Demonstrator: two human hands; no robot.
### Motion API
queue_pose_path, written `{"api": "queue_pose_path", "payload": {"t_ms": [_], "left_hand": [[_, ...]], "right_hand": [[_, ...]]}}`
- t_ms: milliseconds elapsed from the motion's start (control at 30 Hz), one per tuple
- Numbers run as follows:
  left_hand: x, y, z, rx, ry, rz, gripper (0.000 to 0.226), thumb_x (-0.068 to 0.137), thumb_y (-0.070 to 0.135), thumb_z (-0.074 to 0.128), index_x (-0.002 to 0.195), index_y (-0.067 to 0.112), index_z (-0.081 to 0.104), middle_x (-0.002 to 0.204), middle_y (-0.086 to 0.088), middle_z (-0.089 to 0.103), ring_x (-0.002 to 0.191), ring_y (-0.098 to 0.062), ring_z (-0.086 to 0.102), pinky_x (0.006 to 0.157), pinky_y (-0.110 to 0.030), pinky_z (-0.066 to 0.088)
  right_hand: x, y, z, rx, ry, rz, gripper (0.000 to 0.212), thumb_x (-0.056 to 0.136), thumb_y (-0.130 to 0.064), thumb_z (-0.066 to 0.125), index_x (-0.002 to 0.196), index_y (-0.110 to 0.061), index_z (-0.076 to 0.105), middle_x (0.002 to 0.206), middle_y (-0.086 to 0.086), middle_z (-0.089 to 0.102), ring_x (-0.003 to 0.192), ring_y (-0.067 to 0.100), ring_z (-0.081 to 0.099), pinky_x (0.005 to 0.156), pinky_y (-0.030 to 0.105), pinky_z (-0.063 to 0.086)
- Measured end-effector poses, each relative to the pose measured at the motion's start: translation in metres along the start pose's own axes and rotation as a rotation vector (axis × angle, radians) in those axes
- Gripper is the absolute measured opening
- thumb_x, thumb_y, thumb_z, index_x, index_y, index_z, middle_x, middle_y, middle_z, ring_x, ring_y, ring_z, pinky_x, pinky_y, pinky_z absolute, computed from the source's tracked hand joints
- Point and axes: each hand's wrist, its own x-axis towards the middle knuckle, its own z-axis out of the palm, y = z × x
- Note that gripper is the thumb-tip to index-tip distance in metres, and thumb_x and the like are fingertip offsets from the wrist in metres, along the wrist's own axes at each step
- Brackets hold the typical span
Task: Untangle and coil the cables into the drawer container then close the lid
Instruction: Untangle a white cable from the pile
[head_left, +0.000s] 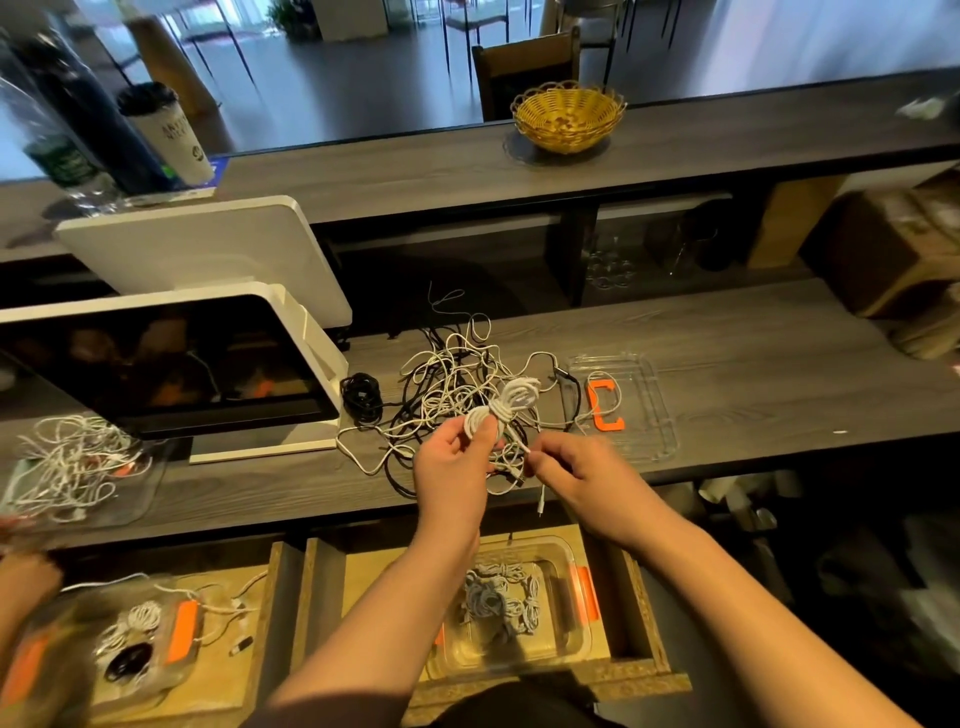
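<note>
Counter (727, 353): matt grey wood-grain finish. Lid (631, 410) and container (558, 639): clear glossy plastic, orange clips. Basket (568, 117): woven wicker. Drawer (644, 670): rough chipboard edge. Monitor (171, 364): glossy screen.

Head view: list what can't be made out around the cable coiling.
- Clear container in the open drawer: its left part is hidden behind the left forearm, so the coils inside can't be counted.
- Loose end pinched by the right hand: its plug type is too small to tell.
- White coil held by the left hand: fingers cover its lower loops.
- Left container: blurred at the frame edge.
</note>
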Motion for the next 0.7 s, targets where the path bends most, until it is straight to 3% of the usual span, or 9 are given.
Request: {"api": "queue_pose_path", "payload": {"t_ms": [133,200,300,367,500,700], "left_hand": [[-0.002,-0.006,-0.001,0.212,0.019,0.124,0.01,0.096,0.026,0.066,0.102,0.019,0.07,0.082,0.001,0.074,0.07,-0.004,0.066,0.06,-0.017,0.047],[-0.001,-0.006,-0.001,0.301,0.025,0.201,0.006,0.096,0.025,0.066,0.096,0.02,0.07,0.079,-0.001,0.072,0.067,-0.01,0.065,0.055,-0.022,0.048],[0.002,-0.001,-0.002,0.474,-0.004,0.261,0.004,0.095,0.026,0.068,0.092,0.025,0.069,0.07,0.003,0.066,0.052,-0.003,0.051,0.048,-0.02,0.038],[0.003,0.007,-0.003,0.636,-0.097,0.263,0.002,0.094,0.029,0.068,0.094,0.027,0.069,0.075,0.009,0.065,0.059,0.0,0.052,0.053,-0.017,0.036],[0.003,0.025,-0.005,0.85,-0.359,0.25,0.003,0.093,0.027,0.07,0.096,0.027,0.07,0.083,0.012,0.062,0.073,-0.003,0.055,0.059,-0.018,0.035],[0.004,0.034,-0.015,0.79,-0.673,0.194,0.012,0.093,0.018,0.068,0.095,0.03,0.067,0.089,0.005,0.067,0.083,-0.018,0.061,0.072,-0.028,0.048]], "right_hand": [[0.0,-0.004,-0.005,-0.06,-0.046,-0.027,0.023,0.101,-0.031,0.05,0.085,-0.019,0.063,0.072,0.001,0.063,0.067,0.017,0.057,0.064,0.04,0.047],[0.001,-0.004,-0.005,-0.163,-0.025,-0.073,0.018,0.099,-0.025,0.05,0.091,-0.018,0.065,0.078,-0.003,0.062,0.071,0.014,0.057,0.068,0.041,0.05],[0.001,0.0,-0.003,-0.306,0.078,-0.195,0.016,0.098,-0.021,0.054,0.107,-0.017,0.066,0.097,-0.002,0.064,0.086,0.016,0.062,0.076,0.041,0.054],[-0.001,0.002,-0.004,-0.349,0.144,-0.249,0.018,0.097,-0.02,0.055,0.11,-0.016,0.066,0.101,-0.002,0.064,0.087,0.017,0.064,0.069,0.038,0.056],[-0.005,0.003,-0.016,-0.347,0.222,-0.326,0.025,0.094,-0.033,0.051,0.102,-0.018,0.069,0.091,-0.005,0.065,0.078,0.015,0.064,0.058,0.028,0.051],[-0.005,0.007,-0.037,-0.212,0.217,-0.236,0.041,0.088,-0.054,0.052,0.093,-0.019,0.071,0.081,-0.007,0.069,0.074,0.01,0.064,0.065,0.036,0.056]]}}
